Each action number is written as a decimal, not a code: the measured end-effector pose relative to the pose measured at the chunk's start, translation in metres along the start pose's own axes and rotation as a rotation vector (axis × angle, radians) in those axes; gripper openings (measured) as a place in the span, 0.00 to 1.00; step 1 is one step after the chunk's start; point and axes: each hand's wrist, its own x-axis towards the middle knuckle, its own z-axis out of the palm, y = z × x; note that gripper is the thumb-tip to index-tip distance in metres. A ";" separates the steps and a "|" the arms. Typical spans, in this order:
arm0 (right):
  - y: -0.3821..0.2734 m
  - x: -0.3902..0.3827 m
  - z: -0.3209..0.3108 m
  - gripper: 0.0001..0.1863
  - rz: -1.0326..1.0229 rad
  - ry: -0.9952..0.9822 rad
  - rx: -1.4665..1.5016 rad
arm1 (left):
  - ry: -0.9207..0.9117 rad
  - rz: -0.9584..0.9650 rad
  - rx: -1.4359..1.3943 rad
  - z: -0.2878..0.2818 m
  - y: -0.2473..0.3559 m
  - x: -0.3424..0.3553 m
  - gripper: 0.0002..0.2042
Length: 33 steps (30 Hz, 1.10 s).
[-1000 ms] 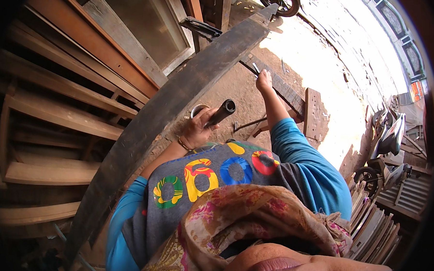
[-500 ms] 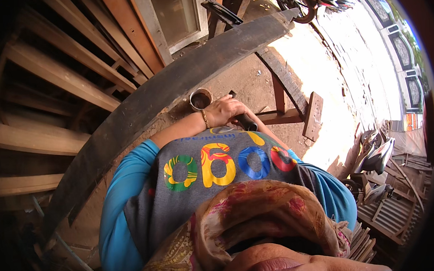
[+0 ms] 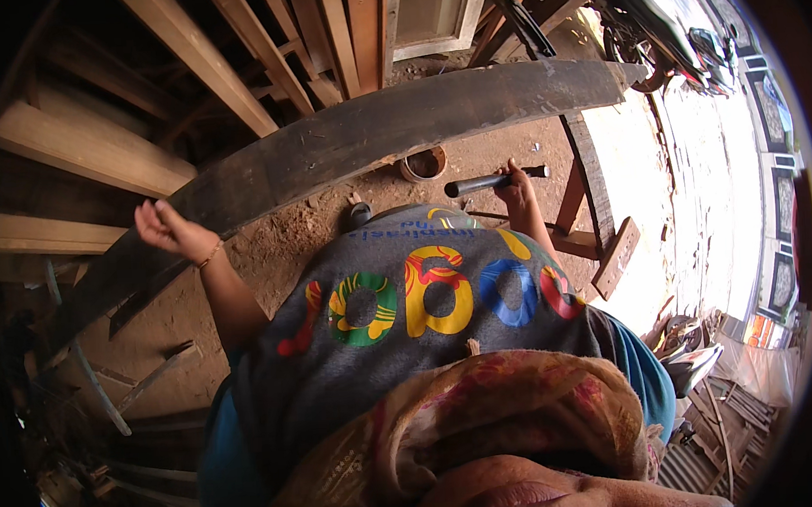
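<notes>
My left hand point(image 3: 171, 232) is raised at the near edge of a long dark wooden plank point(image 3: 329, 144), its fingers apart and nothing in them. Whether it touches the wood I cannot tell. In my right hand point(image 3: 516, 194) is a dark, thick cylindrical rod point(image 3: 484, 183), held crosswise with both ends sticking out beyond my fingers. Its exact kind does not show. Between the plank and the rod, a round pot with a pale rim point(image 3: 423, 165) rests on the ground.
The plank lies across a wooden trestle point(image 3: 587, 173) at its right. Beyond it lean several timber beams point(image 3: 93, 149) and a framed panel point(image 3: 436, 16). Motorcycles point(image 3: 655, 39) stand at the far right. My foot point(image 3: 360, 210) shows on the dirt ground point(image 3: 287, 231).
My hands, close together beside the pot before, are now apart. The left has swung left toward the plank; the right has moved right with the rod. The view has shifted too.
</notes>
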 end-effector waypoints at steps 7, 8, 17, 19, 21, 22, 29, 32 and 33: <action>-0.001 0.012 0.083 0.57 -0.125 -0.174 0.099 | 0.555 -0.725 -0.402 -0.177 -0.090 0.058 0.39; 0.006 0.004 0.090 0.52 -0.210 -0.244 0.097 | 0.538 -0.773 -0.305 -0.181 -0.091 0.054 0.41; 0.023 -0.002 0.107 0.39 -0.428 -0.388 -0.024 | 0.449 -1.008 -0.083 -0.202 -0.127 0.057 0.50; 0.022 0.002 0.103 0.38 -0.405 -0.387 -0.077 | 0.405 -0.921 -0.249 -0.182 -0.094 0.045 0.51; 0.015 -0.001 0.091 0.37 -0.405 -0.366 -0.115 | 0.454 -0.913 -0.278 -0.189 -0.114 0.049 0.50; 0.011 -0.002 0.084 0.37 -0.400 -0.354 -0.132 | 0.513 -0.909 -0.277 -0.195 -0.127 0.050 0.50; 0.000 -0.003 0.094 0.33 -0.375 -0.337 -0.248 | 1.112 -0.899 -0.056 -0.232 -0.181 0.020 0.48; -0.009 -0.004 0.093 0.32 -0.383 -0.342 -0.276 | 0.869 -1.016 -0.186 -0.229 -0.171 0.011 0.48; -0.012 -0.007 0.088 0.31 -0.393 -0.341 -0.273 | 0.734 -1.070 -0.238 -0.220 -0.163 0.013 0.48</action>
